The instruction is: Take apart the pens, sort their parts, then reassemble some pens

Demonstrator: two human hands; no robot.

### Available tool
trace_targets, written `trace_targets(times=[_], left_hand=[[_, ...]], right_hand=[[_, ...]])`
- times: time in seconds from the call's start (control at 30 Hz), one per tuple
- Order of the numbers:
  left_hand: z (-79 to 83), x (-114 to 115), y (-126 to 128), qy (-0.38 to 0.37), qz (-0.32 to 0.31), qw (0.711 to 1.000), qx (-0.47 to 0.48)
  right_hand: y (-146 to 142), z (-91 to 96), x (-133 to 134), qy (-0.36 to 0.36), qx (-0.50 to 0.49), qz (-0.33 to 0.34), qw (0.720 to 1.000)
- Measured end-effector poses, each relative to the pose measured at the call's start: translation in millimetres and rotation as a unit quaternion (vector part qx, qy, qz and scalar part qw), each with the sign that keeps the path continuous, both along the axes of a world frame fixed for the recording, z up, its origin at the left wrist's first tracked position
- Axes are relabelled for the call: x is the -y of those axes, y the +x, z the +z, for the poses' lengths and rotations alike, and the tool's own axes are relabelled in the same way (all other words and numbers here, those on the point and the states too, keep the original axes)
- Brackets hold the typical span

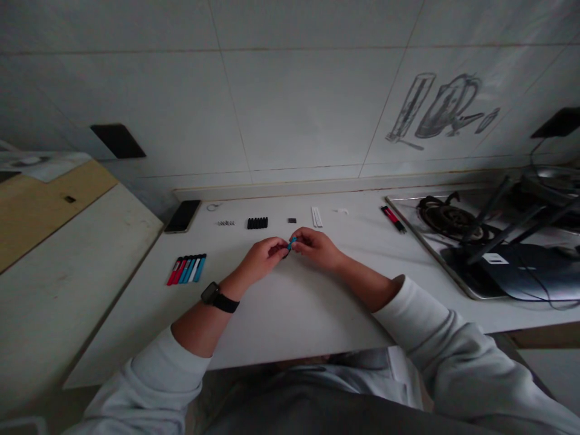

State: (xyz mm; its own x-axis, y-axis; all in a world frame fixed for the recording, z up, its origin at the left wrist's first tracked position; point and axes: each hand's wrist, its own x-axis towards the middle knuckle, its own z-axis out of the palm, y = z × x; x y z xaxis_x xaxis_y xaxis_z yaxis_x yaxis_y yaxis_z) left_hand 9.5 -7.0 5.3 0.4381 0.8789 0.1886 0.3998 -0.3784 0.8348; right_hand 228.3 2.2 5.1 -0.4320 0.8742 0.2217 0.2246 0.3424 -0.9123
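My left hand (263,255) and my right hand (316,246) meet above the middle of the white counter (290,308). Both are closed in a pinch on one small blue pen part (292,243) held between their fingertips. A black watch sits on my left wrist. To the left of my hands lies a row of several red, blue and white pen barrels (186,269). Behind my hands, a row of black caps (257,223), some small springs (225,223), a tiny black piece (292,220) and white refills (316,216) lie along the counter.
A dark phone (182,215) lies at the counter's back left. A red and black pen (393,219) rests beside the gas hob (453,220) on the right. A dark laptop-like slab (530,272) and cables cover the hob. A lower wooden surface (54,241) stands left.
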Motion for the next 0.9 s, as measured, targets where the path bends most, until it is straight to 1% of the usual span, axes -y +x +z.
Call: trace_targets(times=[0.1, 0.2, 0.27, 0.37, 0.5, 0.6, 0.7, 0.8, 0.87, 0.9], left_hand=[[-7.8, -2, 2, -0.125, -0.031, 0.988, 0.086], [-12.7, -3, 3, -0.194, -0.047, 0.968, 0.149], [-13.4, -3, 3, -0.214, -0.05, 0.959, 0.179], [-12.6, -2, 4, -0.227, -0.049, 0.952, 0.2], [-14.5, -3, 3, -0.246, -0.041, 0.951, 0.183], [-17.5, -4, 2, -0.23, -0.003, 0.963, 0.14], [-17.3, -5, 1, -0.187, 0.024, 0.974, 0.124], [-12.6, -4, 0, -0.091, 0.04, 0.992, 0.076], [-8.6, -3, 0, -0.025, 0.05, 0.998, 0.039], [-6.8, -3, 0, -0.008, 0.049, 0.998, 0.036]], right_hand=[[-5, 0.1, 1, -0.033, -0.072, -0.005, 0.997], [-9, 2.1, 2, -0.043, -0.134, 0.0, 0.99], [-11, 3.5, 4, -0.047, -0.168, 0.007, 0.985], [-12, 5.0, 5, -0.057, -0.19, 0.007, 0.98], [-11, 5.1, 3, -0.052, -0.191, -0.016, 0.98], [-10, 4.0, 2, -0.042, -0.18, -0.038, 0.982], [-9, 1.7, 3, -0.009, -0.15, -0.052, 0.987], [-9, 0.2, 4, 0.019, -0.128, -0.062, 0.99], [-9, 0.3, 3, 0.013, -0.137, -0.068, 0.988], [-8, 0.6, 2, 0.009, -0.145, -0.074, 0.987]])
